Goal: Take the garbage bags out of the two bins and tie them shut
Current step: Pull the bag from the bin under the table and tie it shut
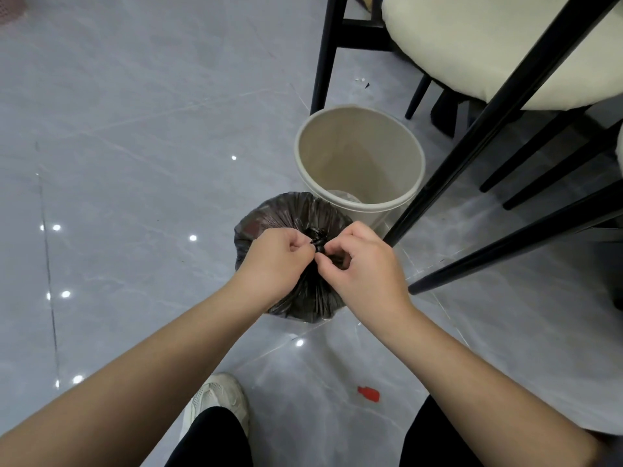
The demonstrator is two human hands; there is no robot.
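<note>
A black bag (290, 214) stands on the grey floor (135, 146), its top gathered into a knot (317, 242). The left hand (276, 261) and the right hand (367, 267) both pinch the knot with curled fingers, one from each side. Just behind the bag, touching it, stands a beige bin (359, 156) with no bag inside. A chair (472, 62) with black legs and a cream seat is at the far right. Near the person, a white shoe (215, 396) and a small red scrap (369, 394) are on the floor.
</note>
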